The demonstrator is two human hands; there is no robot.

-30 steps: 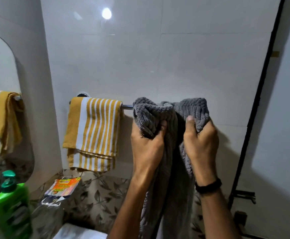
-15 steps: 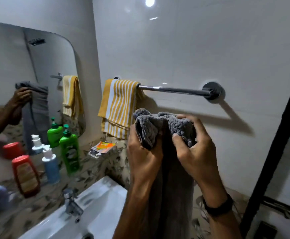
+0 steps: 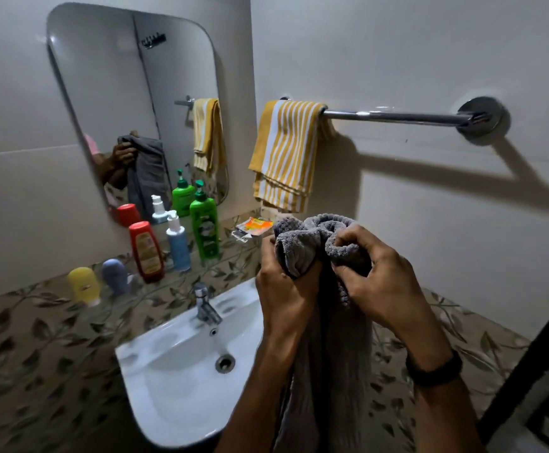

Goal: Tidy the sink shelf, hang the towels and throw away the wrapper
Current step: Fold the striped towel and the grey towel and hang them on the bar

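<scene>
Towel hanging in hand: grey towel [image 3: 309,228] is held bunched at its top, left grip [image 3: 286,286] and right grip [image 3: 381,282] both curled tight round it, below the bare stretch of rail [image 3: 390,116]; lifting and draping over it is judged next.

A home bathroom. A white sink [image 3: 175,380] with a tap [image 3: 206,305] sits under a wall mirror [image 3: 119,93]. Toiletry bottles [image 3: 203,230] line the shelf [image 3: 229,253], and a striped towel [image 3: 286,155] hangs on a chrome rail [image 3: 390,116].

Left hand [image 3: 286,289], right hand [image 3: 379,284] raised together, both gripping towel [image 3: 335,354].
</scene>
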